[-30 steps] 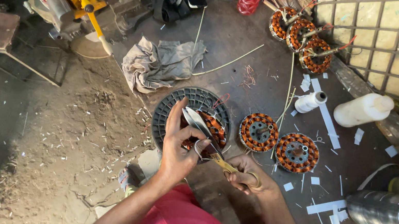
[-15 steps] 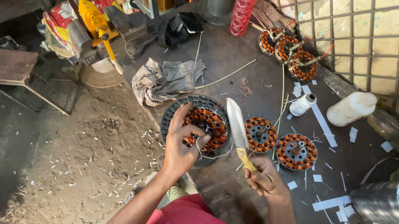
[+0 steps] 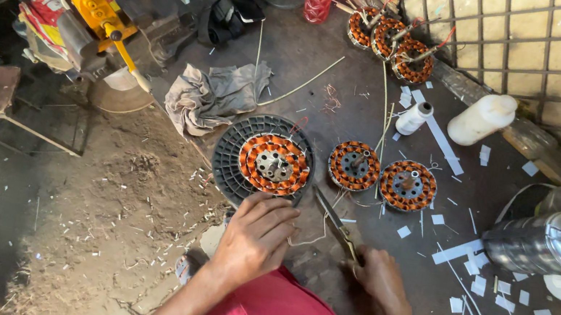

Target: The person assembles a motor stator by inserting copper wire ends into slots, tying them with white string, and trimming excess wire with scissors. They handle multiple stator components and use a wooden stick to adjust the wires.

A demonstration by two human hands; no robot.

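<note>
Stator: round core wound with copper coils, lying flat in a black ribbed disc at the near-left part of the bench. Thin loose wires trail from its near edge toward the person.

Left hand: palm down, fingers spread and part-curled, tips at the near rim of the disc. It seems to pinch the thin wires, but the grip itself is hidden, so whether it is closed on them cannot be told.

Right hand: closed round the handles of the scissors, blades pointing up-left toward the stator, just short of it.

Handling note (judgement): the trailing wire is best kept taut and clear of the windings, the blades closing on the loose lead only; a slip toward the coils could nick the copper.

Nearby, same bench: two smaller stators side by side to the right; white spool and white bottle beyond them; three more wound cores at the far edge; crumpled grey rag left of centre; white paper strips scattered at right; shiny metal housing at the right edge.

Surroundings: dark, stained benchtop; dirt floor littered with clippings at left; yellow power tool on cluttered shelving; metal grille over a tiled wall at upper right.
</note>
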